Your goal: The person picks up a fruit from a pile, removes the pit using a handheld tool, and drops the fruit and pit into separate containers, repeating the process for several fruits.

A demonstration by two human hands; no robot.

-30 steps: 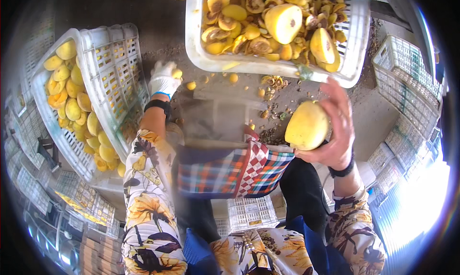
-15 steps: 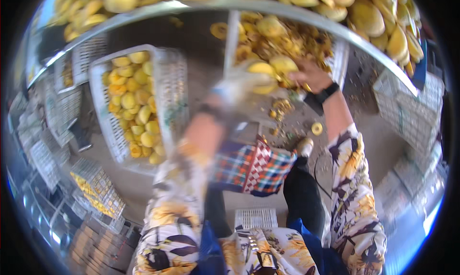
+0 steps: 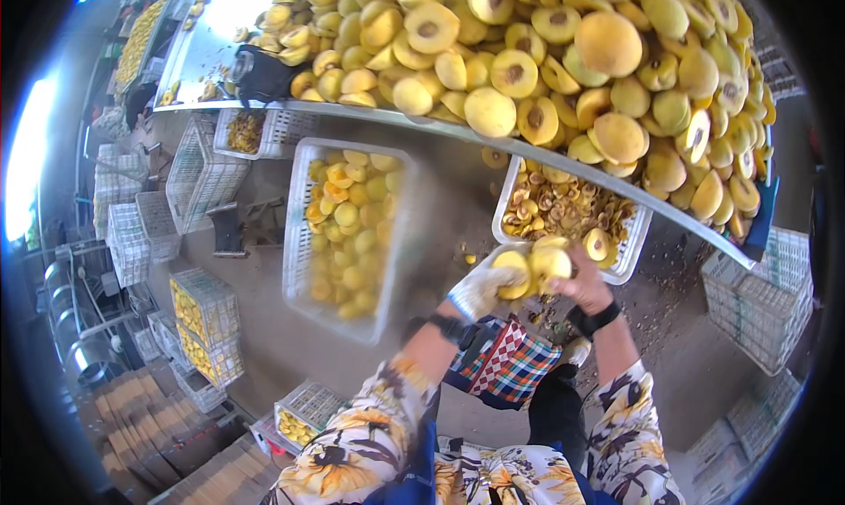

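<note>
Low in front of the table, my hands meet near the front edge of a white crate of brown-yellow pits and scraps. My left hand, in a white glove, is closed around a yellow peach half. Bare, my right hand has its fingers curled at another yellow peach piece touching the first. One more peach half, its brown centre showing, lies just beyond the right fingers; whether they touch it I cannot tell. Any small tool in the right hand is hidden.
A metal-edged table heaped with halved peaches spans the far side. On the floor to the left stands a white crate of yellow halves. Stacked crates are at the right. A plaid cloth lies by my legs; scraps litter the floor.
The view has swung left and up, showing more of the table's peaches. My left hand, blurred earlier, now shows clearly beside the right. Both hands still have peach pieces.
</note>
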